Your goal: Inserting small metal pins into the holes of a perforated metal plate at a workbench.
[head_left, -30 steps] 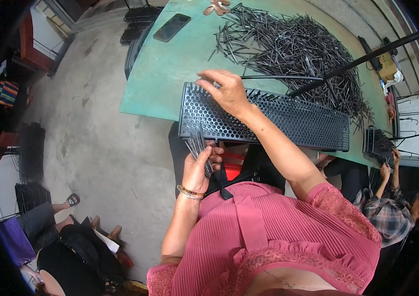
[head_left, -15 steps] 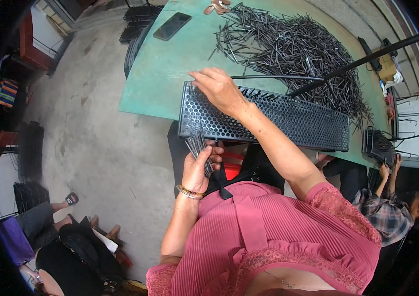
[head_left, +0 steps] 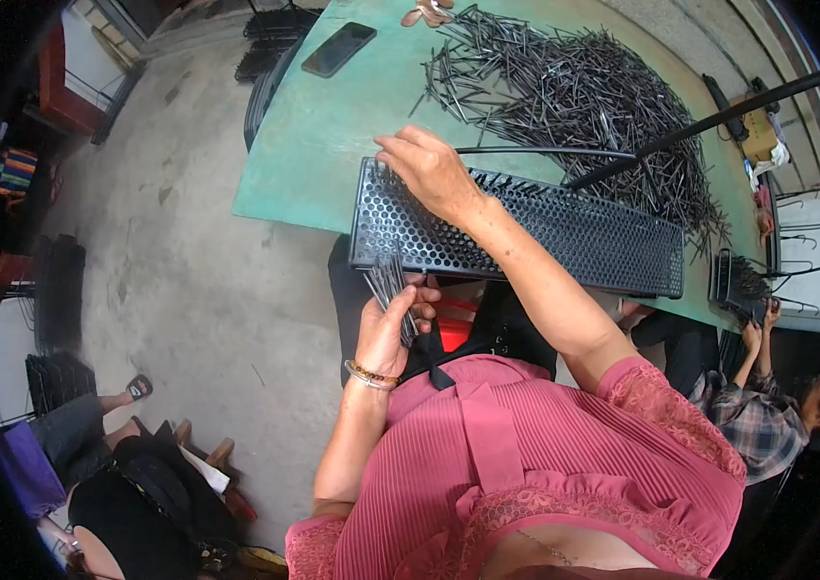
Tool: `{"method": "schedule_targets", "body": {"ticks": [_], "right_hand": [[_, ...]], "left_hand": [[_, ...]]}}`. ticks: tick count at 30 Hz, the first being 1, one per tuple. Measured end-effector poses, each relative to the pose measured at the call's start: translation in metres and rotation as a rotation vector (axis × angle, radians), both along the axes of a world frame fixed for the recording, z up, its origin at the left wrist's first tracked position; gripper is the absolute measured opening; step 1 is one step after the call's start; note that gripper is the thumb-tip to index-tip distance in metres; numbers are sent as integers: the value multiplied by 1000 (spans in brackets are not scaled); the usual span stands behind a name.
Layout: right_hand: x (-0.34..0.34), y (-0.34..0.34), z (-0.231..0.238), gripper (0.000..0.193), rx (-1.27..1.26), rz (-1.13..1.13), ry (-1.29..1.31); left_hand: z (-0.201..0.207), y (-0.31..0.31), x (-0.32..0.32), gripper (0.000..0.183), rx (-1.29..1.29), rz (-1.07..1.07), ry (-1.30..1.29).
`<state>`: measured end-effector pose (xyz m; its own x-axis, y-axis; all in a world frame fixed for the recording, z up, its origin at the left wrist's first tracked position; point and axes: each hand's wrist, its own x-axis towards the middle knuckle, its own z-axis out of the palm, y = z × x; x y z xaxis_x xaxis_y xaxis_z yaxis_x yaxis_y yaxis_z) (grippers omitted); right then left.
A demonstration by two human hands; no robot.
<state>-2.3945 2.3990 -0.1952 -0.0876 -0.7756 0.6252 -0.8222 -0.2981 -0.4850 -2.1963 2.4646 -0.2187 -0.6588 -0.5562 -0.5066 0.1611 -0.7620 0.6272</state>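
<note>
A long black perforated plate (head_left: pixel 564 227) lies along the near edge of a green table (head_left: pixel 332 126). My right hand (head_left: pixel 429 174) rests on the plate's left end, fingertips pinched at its far left corner; whether they hold a pin I cannot tell. Below the table edge, my left hand (head_left: pixel 388 329) grips a bundle of thin dark metal pins (head_left: pixel 387 282) that point up toward the plate. A big heap of the same dark pins (head_left: pixel 584 97) covers the table beyond the plate.
A dark phone (head_left: pixel 337 48) lies at the table's far left. A black rod (head_left: pixel 700 124) slants across the pile. A person in a plaid shirt (head_left: pixel 758 425) works at the right with a smaller rack (head_left: pixel 733 280). Another person sits at lower left (head_left: pixel 110 474). Black racks (head_left: pixel 57 290) stand on the concrete floor.
My right hand has slid left along the plate toward its far left corner. My left hand with the pins has stayed in place.
</note>
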Motion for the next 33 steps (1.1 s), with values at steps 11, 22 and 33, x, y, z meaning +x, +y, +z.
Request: {"method": "schedule_targets", "body": {"ticks": [11, 22, 33], "right_hand": [[0, 1, -7, 22, -167, -56, 38], [3, 7, -15, 24, -256, -115, 142], [4, 11, -16, 23, -172, -23, 153]], "left_hand": [[-1, -3, 1, 20, 18, -5, 37], [-5, -2, 1, 22, 20, 90, -5], [4, -3, 0, 23, 131, 67, 17]]}}
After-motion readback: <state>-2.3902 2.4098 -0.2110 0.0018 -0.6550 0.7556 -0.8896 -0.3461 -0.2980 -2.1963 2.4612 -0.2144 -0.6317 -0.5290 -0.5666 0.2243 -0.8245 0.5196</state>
